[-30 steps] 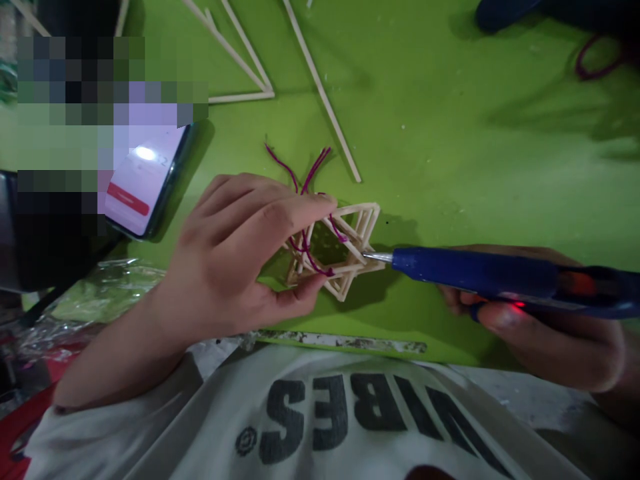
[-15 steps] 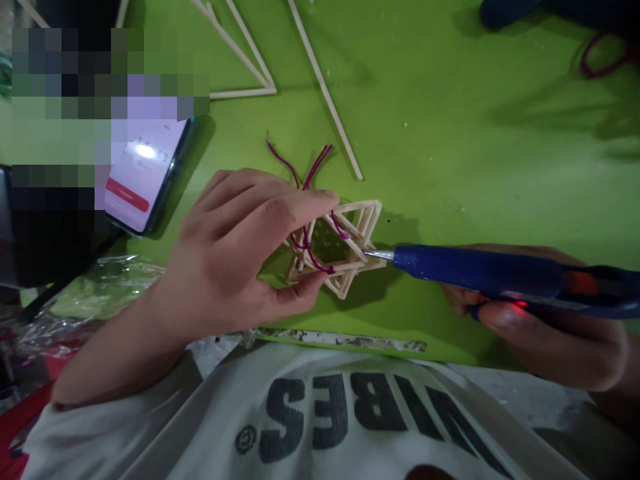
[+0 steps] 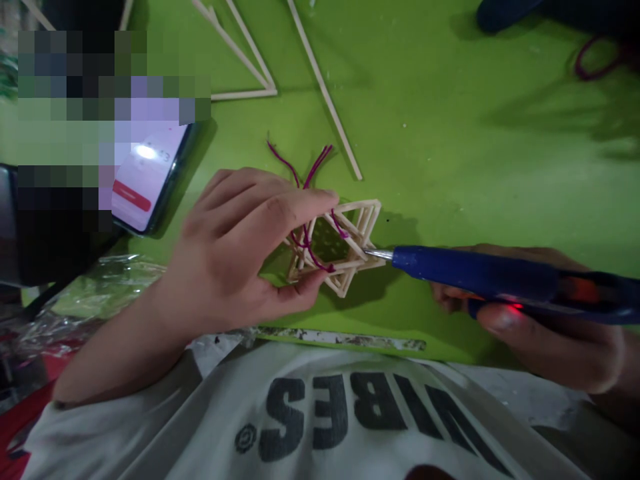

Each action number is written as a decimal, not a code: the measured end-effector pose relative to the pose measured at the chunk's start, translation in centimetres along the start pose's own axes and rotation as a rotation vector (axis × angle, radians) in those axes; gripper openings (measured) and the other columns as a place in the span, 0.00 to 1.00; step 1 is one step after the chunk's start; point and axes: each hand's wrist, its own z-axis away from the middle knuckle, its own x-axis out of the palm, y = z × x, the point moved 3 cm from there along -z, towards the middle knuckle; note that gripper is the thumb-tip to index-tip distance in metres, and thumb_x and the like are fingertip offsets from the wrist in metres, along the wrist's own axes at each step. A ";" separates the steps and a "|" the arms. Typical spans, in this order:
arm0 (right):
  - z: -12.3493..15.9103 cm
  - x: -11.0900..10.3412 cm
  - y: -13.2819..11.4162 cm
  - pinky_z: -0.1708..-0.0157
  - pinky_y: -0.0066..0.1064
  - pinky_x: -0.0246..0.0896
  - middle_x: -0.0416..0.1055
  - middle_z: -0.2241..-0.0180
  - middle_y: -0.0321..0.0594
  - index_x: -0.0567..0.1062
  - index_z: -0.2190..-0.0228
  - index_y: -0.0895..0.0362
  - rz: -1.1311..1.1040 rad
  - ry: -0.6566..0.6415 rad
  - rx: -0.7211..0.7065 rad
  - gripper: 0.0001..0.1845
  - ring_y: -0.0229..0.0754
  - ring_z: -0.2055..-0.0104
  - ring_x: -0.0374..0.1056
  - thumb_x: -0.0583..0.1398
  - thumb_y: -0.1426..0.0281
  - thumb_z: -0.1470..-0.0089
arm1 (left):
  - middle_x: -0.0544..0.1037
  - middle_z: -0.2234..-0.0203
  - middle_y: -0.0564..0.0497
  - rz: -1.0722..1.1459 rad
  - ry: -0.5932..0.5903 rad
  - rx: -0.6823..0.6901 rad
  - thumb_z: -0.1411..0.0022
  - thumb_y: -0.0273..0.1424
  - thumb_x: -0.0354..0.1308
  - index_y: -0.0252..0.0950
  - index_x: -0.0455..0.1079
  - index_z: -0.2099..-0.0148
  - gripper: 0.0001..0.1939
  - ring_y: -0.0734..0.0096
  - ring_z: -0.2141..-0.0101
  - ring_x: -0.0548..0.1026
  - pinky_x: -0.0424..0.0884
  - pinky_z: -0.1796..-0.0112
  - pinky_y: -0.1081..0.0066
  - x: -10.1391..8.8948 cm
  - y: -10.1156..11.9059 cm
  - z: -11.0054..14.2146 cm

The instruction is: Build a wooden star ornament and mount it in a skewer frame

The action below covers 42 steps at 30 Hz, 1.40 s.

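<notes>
Between the thumb and fingers of my left hand is a small star-shaped frame of thin wooden sticks. Purple string is attached to the frame, and its loose ends stick out beyond my fingers. My right hand grips a blue hot glue gun, with a red light glowing near my thumb. The gun's metal nozzle meets the sticks at the right part of the star. My left fingers hide the star's left part.
A loose wooden stick and a joined stick frame lie farther back on the green table. A lit phone is at left, near crinkled clear plastic. Purple string loops at the upper right.
Almost nothing differs. My right fingers have shifted slightly left on the glue gun, while its nozzle stays against the star and my left hand keeps its hold.
</notes>
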 end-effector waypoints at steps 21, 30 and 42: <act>0.2 -0.6 0.1 0.63 0.33 0.88 0.87 0.54 0.43 0.91 0.44 0.52 -0.099 -0.056 -0.134 0.14 0.45 0.59 0.85 0.69 0.73 0.25 | 0.91 0.42 0.51 0.055 0.001 0.015 0.21 0.35 0.69 0.49 0.74 0.27 0.24 0.54 0.42 0.90 0.88 0.42 0.52 0.3 -0.5 0.0; 0.6 -0.8 1.0 0.63 0.35 0.88 0.87 0.54 0.45 0.92 0.44 0.50 -0.072 -0.046 -0.138 0.15 0.48 0.57 0.86 0.69 0.73 0.26 | 0.92 0.43 0.45 0.073 0.083 0.118 0.24 0.36 0.74 0.39 0.77 0.29 0.26 0.52 0.44 0.90 0.88 0.38 0.46 0.6 -1.3 -0.1; 1.0 -0.9 1.3 0.65 0.36 0.86 0.88 0.53 0.45 0.93 0.45 0.48 -0.059 -0.022 -0.089 0.13 0.49 0.58 0.86 0.70 0.70 0.26 | 0.91 0.42 0.43 0.076 0.090 0.186 0.24 0.36 0.75 0.38 0.77 0.28 0.28 0.52 0.43 0.90 0.90 0.40 0.48 0.4 -1.6 -0.1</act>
